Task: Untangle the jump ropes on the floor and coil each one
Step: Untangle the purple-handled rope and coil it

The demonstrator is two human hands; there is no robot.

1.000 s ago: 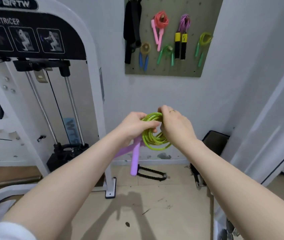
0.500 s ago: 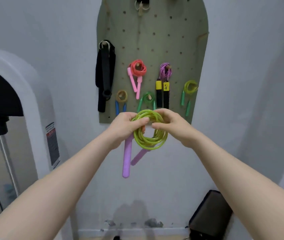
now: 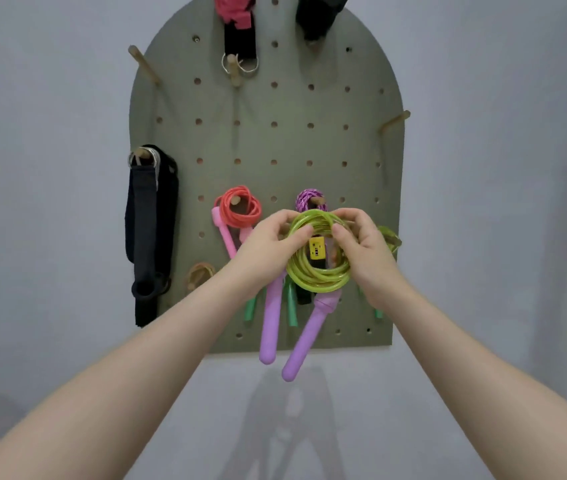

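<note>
A coiled yellow-green jump rope (image 3: pixel 316 277) is held up in front of the olive pegboard (image 3: pixel 268 140). My left hand (image 3: pixel 268 245) pinches the coil's upper left side. My right hand (image 3: pixel 361 244) grips its upper right side. Its two purple handles (image 3: pixel 271 323) hang down below the coil, side by side. Other coiled ropes hang on the board: a red one with pink handles (image 3: pixel 238 207) and a purple braided one (image 3: pixel 308 199), partly hidden behind my hands.
A black strap (image 3: pixel 150 230) hangs at the board's left edge, and more straps hang at the top (image 3: pixel 238 36). Bare wooden pegs stick out at the upper left (image 3: pixel 143 64) and right (image 3: pixel 394 121). Green handles (image 3: pixel 290 306) show behind the coil.
My view has tilted up from the floor and gym machine to the pegboard, which is now close. Both hands have carried the coil up toward the board, still holding it.
</note>
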